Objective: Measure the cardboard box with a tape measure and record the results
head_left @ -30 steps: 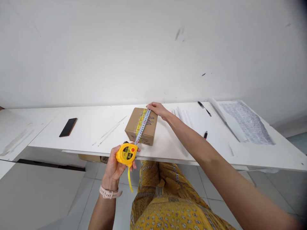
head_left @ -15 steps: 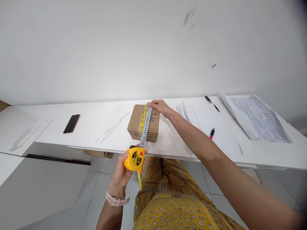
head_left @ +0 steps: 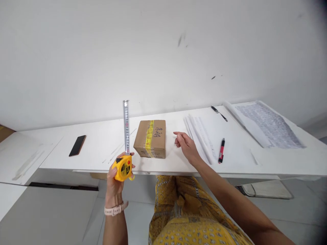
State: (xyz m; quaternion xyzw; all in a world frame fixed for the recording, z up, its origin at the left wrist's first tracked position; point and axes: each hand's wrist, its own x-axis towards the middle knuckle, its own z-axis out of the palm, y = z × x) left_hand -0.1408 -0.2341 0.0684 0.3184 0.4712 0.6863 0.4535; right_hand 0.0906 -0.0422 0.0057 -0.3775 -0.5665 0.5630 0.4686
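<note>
My left hand [head_left: 116,178] is wrapped round a yellow tape measure [head_left: 124,167] at the table's front edge. Its metal blade [head_left: 126,126] stays extended, pointing away from me, left of a brown cardboard box [head_left: 139,141] and apart from it. The box lies on the white table, with yellow printed tape across its top and handwriting in dark ink. To the right of the box is my right hand [head_left: 186,146], empty, its index finger stretched out and the other fingers loosely curled.
A dark phone [head_left: 77,145] lies on the table [head_left: 102,132] at left. On the right are an open spiral notebook [head_left: 230,136], a red-and-black pen [head_left: 221,150], a black pen [head_left: 219,113] and a written sheet [head_left: 270,126]. A wall [head_left: 143,51] rises behind.
My right hand has let go of the blade's end and moved right, off the box. My left hand has carried the tape measure left, lifting the blade clear of the box.
</note>
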